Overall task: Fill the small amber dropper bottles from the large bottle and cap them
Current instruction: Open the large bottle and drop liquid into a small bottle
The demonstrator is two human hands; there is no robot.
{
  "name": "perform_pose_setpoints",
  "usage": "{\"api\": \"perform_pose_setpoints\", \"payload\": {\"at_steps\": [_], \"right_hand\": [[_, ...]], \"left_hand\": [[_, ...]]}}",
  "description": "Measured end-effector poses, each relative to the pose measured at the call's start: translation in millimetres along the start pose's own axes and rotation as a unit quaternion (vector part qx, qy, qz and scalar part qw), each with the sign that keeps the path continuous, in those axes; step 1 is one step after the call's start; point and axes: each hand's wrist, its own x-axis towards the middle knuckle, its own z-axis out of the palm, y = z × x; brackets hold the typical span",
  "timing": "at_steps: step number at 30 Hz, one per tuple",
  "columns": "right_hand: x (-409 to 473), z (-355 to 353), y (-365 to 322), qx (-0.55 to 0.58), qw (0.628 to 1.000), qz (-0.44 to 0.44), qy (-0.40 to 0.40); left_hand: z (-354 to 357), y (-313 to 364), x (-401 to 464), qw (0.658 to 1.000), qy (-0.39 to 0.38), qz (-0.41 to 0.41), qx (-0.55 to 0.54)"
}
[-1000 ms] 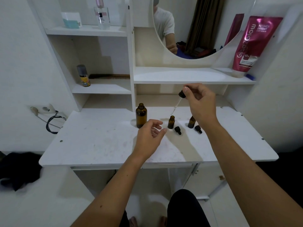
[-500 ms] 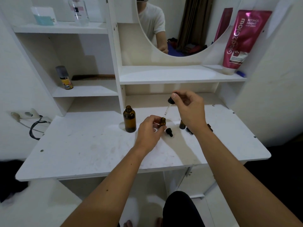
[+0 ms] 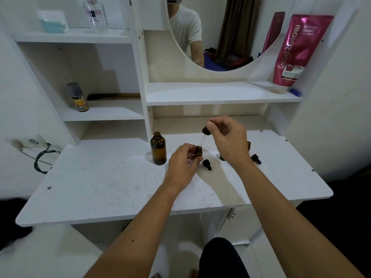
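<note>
The large amber bottle [image 3: 158, 149] stands upright and uncapped on the white desk [image 3: 104, 187], and everything else is placed from it. Just to its right, the left hand [image 3: 183, 165] curls its fingers round a small amber dropper bottle [image 3: 198, 151], holding it upright with only the neck and shoulder showing above the fingers. Above and to the right of that, the right hand [image 3: 230, 141] pinches the black bulb of a dropper [image 3: 206, 130] between thumb and fingertips; the clear glass pipette [image 3: 203, 141] hangs down at a slant with its tip at the mouth of the held small bottle, though whether it is inside the neck cannot be told.

To the right of the large bottle, just past the left hand, a black dropper cap [image 3: 207, 164] lies on its side on the desk. Farther right, behind the right wrist, a second small amber bottle [image 3: 249, 145] is mostly hidden, and a second black dropper cap [image 3: 256, 158] lies beside it on the desk.

On the shelf up and to the left of the large bottle stand a small yellow-labelled spray can [image 3: 78, 98] and a dark comb [image 3: 114, 96]. On the shelf up and to its right, a pink tube [image 3: 295, 51] leans beside the round mirror [image 3: 218, 33]
</note>
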Motion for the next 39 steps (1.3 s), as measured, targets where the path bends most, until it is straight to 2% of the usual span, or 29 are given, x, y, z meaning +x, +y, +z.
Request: {"api": "perform_pose_setpoints", "payload": {"at_steps": [7,13,18,23,31,36,39], "right_hand": [[-1,1,-4,-0.012,1.000,0.000,0.013],[-8,-3,-13,-0.022,0.999,-0.049,-0.003],[-9,-7,-28,0.015,0.997,-0.054,0.048],[-10,-4,-46,0.038,0.993,-0.077,0.076],[-11,25,-68,0.082,0.992,-0.080,0.045],[-6,50,-81,0.106,0.990,-0.086,0.030],[-2,63,-83,0.110,0.990,-0.091,0.018]], "left_hand": [[0,1,0,1.000,-0.002,0.000,0.024],[2,3,-1,0.998,0.006,-0.007,0.054],[-4,7,-9,0.998,0.007,-0.013,0.057],[-13,12,-22,0.998,0.055,-0.013,0.010],[-55,0,-50,0.987,0.130,-0.024,-0.093],[-85,-11,-53,0.972,0.203,-0.064,-0.102],[-92,-17,-46,0.973,0.195,-0.080,-0.091]]}}
